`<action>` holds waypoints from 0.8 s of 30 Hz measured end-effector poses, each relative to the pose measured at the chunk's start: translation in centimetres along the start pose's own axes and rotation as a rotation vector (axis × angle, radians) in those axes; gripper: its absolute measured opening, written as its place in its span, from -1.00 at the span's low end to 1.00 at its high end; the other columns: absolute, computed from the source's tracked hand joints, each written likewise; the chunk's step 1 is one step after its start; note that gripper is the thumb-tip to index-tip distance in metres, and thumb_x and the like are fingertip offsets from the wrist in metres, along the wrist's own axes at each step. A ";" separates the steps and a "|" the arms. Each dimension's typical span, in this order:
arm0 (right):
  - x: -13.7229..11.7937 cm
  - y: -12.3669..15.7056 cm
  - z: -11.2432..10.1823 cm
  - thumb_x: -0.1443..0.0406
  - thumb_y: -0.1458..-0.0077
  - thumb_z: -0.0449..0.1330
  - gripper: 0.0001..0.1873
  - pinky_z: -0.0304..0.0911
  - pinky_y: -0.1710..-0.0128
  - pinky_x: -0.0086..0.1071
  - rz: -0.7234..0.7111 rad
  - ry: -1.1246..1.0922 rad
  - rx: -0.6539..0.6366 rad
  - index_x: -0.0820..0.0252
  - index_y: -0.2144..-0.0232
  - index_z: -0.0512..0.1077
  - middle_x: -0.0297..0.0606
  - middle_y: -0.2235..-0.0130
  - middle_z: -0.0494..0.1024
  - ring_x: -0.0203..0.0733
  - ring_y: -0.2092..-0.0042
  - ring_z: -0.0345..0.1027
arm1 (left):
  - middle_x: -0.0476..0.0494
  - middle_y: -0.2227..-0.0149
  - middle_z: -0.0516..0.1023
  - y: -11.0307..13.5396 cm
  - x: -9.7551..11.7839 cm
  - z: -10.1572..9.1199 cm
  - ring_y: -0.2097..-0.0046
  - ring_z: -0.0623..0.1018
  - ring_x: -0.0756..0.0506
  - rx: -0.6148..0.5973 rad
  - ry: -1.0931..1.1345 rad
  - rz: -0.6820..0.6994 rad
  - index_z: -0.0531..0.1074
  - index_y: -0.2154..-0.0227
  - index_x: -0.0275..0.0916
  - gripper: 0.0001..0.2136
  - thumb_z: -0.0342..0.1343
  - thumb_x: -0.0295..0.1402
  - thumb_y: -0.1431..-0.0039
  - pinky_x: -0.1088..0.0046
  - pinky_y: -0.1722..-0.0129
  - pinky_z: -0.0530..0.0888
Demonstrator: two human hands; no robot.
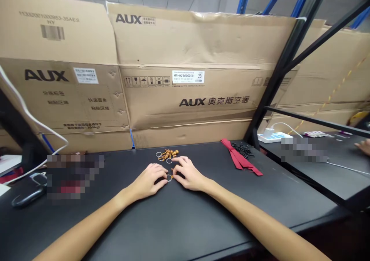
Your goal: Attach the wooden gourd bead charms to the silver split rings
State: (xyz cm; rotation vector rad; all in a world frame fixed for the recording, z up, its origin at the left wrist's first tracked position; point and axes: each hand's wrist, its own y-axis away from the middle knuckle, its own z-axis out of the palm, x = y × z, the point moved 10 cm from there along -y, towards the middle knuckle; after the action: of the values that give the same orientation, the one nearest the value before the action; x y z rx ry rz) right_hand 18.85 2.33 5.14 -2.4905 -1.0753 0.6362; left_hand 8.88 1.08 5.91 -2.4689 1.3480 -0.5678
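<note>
Both my hands meet over the black tabletop [162, 218], in front of a small pile of keychains [171, 154] with brown beads and metal rings. Thumb and fingers of my left hand [150, 181] close on the left edge of a silver key ring [169, 178]. My right hand [188, 175] pinches the other side, where a bit of brown shows at the fingertips; most of that piece is hidden. Its index finger reaches out near another silver ring [169, 161] at the front of the pile.
Red ribbon strips [241, 159] and a heap of black clasps [243, 150] lie at the back right. Cardboard [185, 110] walls the table's back. A black rack post [273, 72] stands right, a white power strip [274, 137] beyond. At left are a black cable-like object [29, 197] and white cable [27, 110].
</note>
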 end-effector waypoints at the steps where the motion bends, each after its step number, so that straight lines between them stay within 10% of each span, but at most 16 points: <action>1: -0.2 0.0 0.0 0.34 -0.16 0.15 -0.96 0.13 -0.07 0.02 -0.004 -0.018 -0.006 0.15 0.34 0.41 -0.12 -0.11 0.31 0.01 -0.14 0.07 | -0.12 0.10 0.53 0.0 0.0 -0.1 0.02 0.45 -0.15 0.011 -0.006 -0.008 0.46 0.31 -0.17 -0.90 0.07 -0.32 -0.24 0.21 -0.03 0.31; 24: -1.5 0.0 0.0 0.38 -0.16 0.12 -0.93 0.14 -0.09 -0.03 -0.046 -0.119 0.044 0.15 0.37 0.36 -0.12 -0.04 0.35 -0.04 -0.11 0.13 | -0.18 0.03 0.43 0.3 0.2 0.4 0.02 0.40 -0.16 0.087 0.012 -0.047 0.46 0.36 -0.20 -0.83 -0.02 -0.41 -0.28 0.18 -0.01 0.36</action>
State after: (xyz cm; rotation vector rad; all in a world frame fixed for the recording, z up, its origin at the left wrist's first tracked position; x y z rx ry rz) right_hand 17.90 1.24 5.51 -2.4096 -1.1452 0.7935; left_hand 8.94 0.76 5.52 -2.4362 1.2455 -0.6399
